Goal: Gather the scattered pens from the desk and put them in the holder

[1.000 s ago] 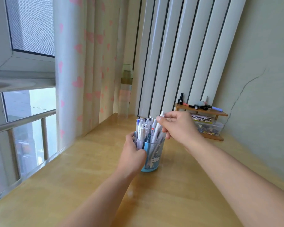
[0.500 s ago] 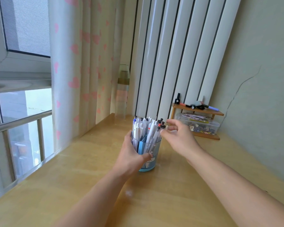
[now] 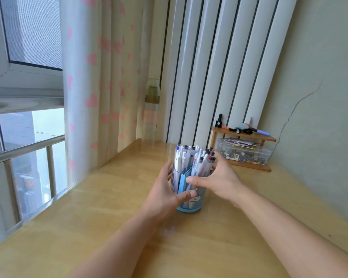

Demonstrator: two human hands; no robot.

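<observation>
The holder (image 3: 190,194), a clear blue cup at frame centre on the desk (image 3: 100,207), is packed with upright pens (image 3: 195,160). It looks light, smooth-walled and top-heavy, best taken low around the wall. The left hand (image 3: 165,192) and right hand (image 3: 219,180) cup its sides, fingers spread and loosely curved around it.

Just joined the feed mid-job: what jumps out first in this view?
At the middle of the wooden desk stands a blue holder crammed with pens, cupped by the left hand and right hand. Behind it to the right, a small wooden shelf stands over a clear box. A heart-print curtain hangs at left.
</observation>
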